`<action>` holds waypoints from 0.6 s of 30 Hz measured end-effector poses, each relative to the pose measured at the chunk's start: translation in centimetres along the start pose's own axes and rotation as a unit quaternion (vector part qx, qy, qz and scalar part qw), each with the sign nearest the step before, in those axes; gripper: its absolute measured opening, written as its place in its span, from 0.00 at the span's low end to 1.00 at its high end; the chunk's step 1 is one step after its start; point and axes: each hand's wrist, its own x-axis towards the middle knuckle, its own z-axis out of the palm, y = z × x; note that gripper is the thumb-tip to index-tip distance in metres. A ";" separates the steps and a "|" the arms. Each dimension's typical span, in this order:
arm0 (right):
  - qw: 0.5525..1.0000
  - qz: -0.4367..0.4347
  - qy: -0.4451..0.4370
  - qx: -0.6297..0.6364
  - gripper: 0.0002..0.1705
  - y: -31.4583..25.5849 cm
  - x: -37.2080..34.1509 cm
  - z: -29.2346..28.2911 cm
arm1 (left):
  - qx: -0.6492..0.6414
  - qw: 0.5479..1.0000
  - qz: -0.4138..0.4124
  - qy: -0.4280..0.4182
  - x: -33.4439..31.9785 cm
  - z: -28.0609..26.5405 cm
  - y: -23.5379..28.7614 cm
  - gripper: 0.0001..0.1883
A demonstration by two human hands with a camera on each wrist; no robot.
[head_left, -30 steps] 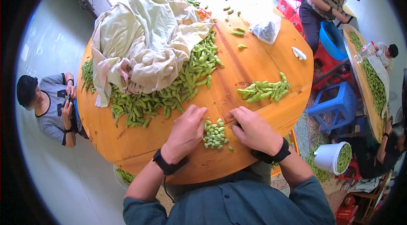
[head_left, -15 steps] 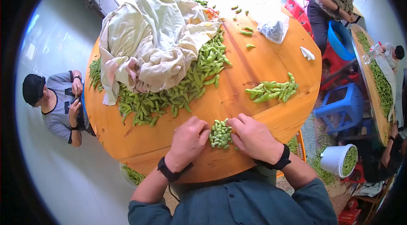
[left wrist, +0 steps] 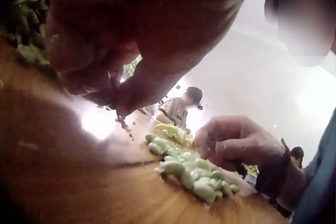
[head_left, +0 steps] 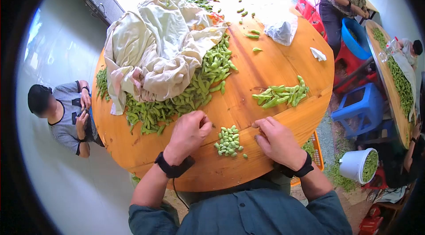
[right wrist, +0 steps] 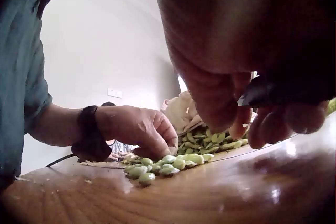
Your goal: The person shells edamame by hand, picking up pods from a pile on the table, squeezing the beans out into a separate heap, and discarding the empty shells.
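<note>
On the round wooden table (head_left: 146, 155), a small heap of shelled green soybeans (head_left: 228, 141) lies between the hands. To its left is my left hand (head_left: 188, 131), fingers curled and thumb meeting the index finger. Just below these fingertips, the left wrist view has a small dark scrap (left wrist: 124, 125). My right hand (head_left: 281, 142) hovers right of the heap, its fingers bent. Within them, a black object (right wrist: 283, 85) with a pale, shiny tip shows in the right wrist view; its far end is hidden.
A large pile of soybean pods (head_left: 155, 113) lies under a crumpled cloth (head_left: 155, 53). A smaller bunch of pods (head_left: 281, 95) is at the right, with a plastic bag (head_left: 282, 31) farther back. Several people sit around. A blue stool (head_left: 359, 106) and white bucket (head_left: 353, 166) stand right.
Both hands first closed in against the sides of the bean heap, then drew apart from it. The left moved left and the right moved right; the heap is now uncovered between them.
</note>
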 end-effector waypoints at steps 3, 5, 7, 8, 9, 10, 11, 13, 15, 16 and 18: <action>0.998 0.010 0.052 0.027 0.13 0.5 -0.1 -0.4 | -0.108 0.994 0.000 -0.013 2.7 0.3 3.4 0.08; 0.996 0.023 0.082 0.024 0.13 1.1 -0.5 -0.7 | -0.121 0.992 0.012 -0.036 4.6 2.0 5.3 0.07; 0.994 0.025 0.104 0.019 0.12 1.7 -1.1 -1.0 | -0.279 0.956 0.045 -0.083 6.4 4.1 6.7 0.06; 0.993 0.024 0.113 0.018 0.11 2.0 -1.4 -1.3 | -0.253 0.963 0.074 -0.058 6.7 4.6 7.4 0.06; 0.992 0.028 0.122 0.013 0.11 2.2 -1.9 -1.6 | -0.254 0.962 0.083 -0.062 7.1 4.6 7.6 0.06; 0.991 0.027 0.129 0.016 0.10 2.4 -2.3 -1.9 | -0.164 0.978 0.118 -0.043 7.4 4.4 7.3 0.06; 0.990 0.025 0.135 0.019 0.09 2.5 -2.6 -2.1 | -0.072 0.986 0.151 -0.022 7.6 4.0 7.1 0.06; 0.991 0.025 0.132 0.020 0.09 2.9 -3.1 -2.4 | -0.058 0.988 0.141 -0.016 6.9 3.5 6.5 0.07; 0.992 0.022 0.125 0.026 0.08 3.0 -3.4 -2.4 | -0.019 0.992 0.128 0.000 5.8 3.2 5.7 0.08; 0.993 0.018 0.112 0.021 0.08 2.9 -3.5 -2.2 | 0.010 0.995 0.094 -0.045 5.6 2.6 5.9 0.10; 0.995 0.013 0.096 0.022 0.08 2.7 -3.8 -1.4 | 0.040 0.988 0.144 -0.030 3.0 2.7 5.8 0.11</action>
